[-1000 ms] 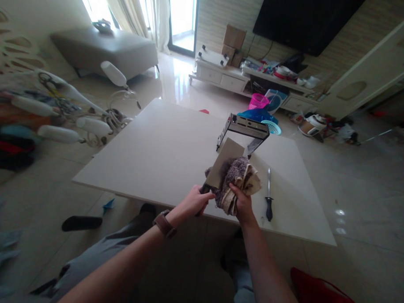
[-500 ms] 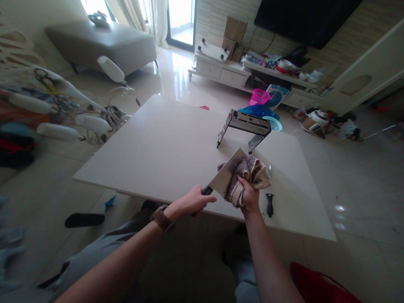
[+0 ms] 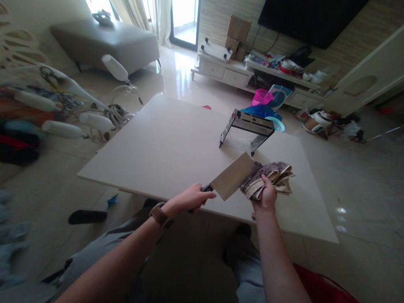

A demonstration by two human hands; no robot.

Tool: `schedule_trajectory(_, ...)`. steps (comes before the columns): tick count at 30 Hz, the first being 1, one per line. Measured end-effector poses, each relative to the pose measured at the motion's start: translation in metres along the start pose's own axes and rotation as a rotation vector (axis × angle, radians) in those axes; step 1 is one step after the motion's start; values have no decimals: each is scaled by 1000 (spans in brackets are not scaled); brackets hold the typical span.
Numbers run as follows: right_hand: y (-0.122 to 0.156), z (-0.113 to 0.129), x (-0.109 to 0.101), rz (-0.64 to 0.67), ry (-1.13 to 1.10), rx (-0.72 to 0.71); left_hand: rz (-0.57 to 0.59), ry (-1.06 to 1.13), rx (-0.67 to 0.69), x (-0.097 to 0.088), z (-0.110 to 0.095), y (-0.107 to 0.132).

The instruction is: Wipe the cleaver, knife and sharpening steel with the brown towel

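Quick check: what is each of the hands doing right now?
Left hand: closed around the handle of the cleaver.
Right hand: closed on the folded cloth.

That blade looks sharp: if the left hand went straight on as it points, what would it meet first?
Probably the cloth in the right hand, just past the cleaver's far edge; depth is unclear.

Glossy tiled floor [image 3: 363,175], grey sofa [image 3: 106,42], bright window [image 3: 183,7], wall-mounted TV [image 3: 309,16]
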State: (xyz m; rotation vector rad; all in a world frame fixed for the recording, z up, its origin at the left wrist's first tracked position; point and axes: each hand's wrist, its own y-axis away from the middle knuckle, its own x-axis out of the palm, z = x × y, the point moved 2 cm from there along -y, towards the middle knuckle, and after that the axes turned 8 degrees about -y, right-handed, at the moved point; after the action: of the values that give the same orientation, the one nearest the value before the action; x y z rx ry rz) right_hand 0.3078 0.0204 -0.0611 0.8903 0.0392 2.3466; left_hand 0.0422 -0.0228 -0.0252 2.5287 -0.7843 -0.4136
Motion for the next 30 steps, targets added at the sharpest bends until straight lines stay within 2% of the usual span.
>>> schedule_trajectory(2, 3, 1, 3, 25, -24, 126, -64, 79, 24, 0, 0, 1)
schedule_trajectory(4, 10, -1, 8, 23, -21, 191, -127, 159, 50, 0, 0, 1)
schedule_trajectory(6, 19, -6, 13, 23, 13, 200, -177, 231, 68, 2, 1, -3)
schedule_trajectory(11, 42, -23, 23, 42, 144, 115, -274, 301, 94, 8, 2, -13)
schedule_trajectory(16, 61, -37, 29, 154, 248, 190, -261, 321, 77, 20, 5, -20)
schedule_trajectory(19, 68, -39, 32, 148, 260, 223, -238, 333, 66, 25, 6, -22)
schedule_trajectory(23, 69, -40, 32, 163, 281, 216, -216, 370, 26, 28, 8, -24)
schedule_trajectory(30, 64, -43, 27, 212, 298, 176, -200, 364, 45, 30, 9, -25)
